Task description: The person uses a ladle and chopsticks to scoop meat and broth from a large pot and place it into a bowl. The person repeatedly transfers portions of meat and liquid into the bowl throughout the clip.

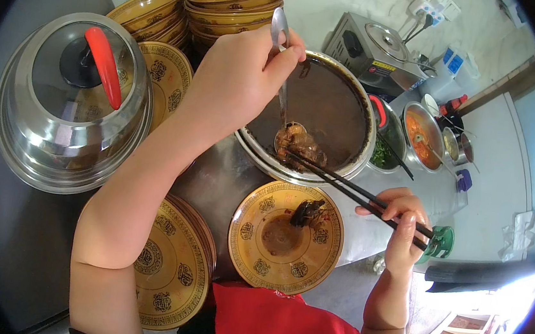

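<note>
Two hands work at the pot [373, 129] in the head view: the left hand [251, 69] grips a metal spoon [283, 104] by its upper handle, and the right hand [404, 219] grasps black chopsticks [356, 191]. The brown chunk [307, 146] appears to sit in the spoon's bowl, inside the pot's near edge, chopstick tips against it. To manage this well, I'd keep the bowl level beneath the chunk, steady it lightly with the sticks, and let dark broth [322, 98] drain before crossing the pot's rim. The spoon's long axis stands steeply, bowl down, handle end toward the pot's far side. The chopsticks slant in from the pot's near right, tips pointing left and away. A patterned plate [283, 271] lies just on the pot's near side.
</note>
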A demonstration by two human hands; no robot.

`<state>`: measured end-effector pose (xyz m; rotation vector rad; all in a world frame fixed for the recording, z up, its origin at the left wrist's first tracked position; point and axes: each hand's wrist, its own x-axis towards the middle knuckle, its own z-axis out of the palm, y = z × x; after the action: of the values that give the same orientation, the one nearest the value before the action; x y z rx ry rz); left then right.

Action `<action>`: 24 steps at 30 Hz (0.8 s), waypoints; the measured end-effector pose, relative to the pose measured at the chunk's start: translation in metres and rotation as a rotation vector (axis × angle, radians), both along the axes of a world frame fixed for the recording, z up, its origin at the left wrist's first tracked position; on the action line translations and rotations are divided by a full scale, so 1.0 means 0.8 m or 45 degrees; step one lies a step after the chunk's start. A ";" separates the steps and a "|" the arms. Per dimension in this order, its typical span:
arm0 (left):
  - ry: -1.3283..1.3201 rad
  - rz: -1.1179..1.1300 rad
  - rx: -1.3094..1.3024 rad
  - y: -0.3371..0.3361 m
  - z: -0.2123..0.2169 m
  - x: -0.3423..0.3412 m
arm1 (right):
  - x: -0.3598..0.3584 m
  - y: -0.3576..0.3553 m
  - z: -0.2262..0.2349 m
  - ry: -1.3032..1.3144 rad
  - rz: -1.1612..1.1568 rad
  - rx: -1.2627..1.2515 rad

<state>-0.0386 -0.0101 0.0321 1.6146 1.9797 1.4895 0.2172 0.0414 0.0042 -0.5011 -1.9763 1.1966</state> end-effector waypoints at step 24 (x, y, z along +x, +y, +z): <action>-0.366 -0.227 0.132 -0.012 -0.013 0.004 | 0.040 0.033 -0.051 0.460 -0.450 -0.676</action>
<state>-0.0358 -0.0197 0.0218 1.4724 1.5888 1.6690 0.2492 0.0675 -0.0368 -0.7970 -1.1985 1.4553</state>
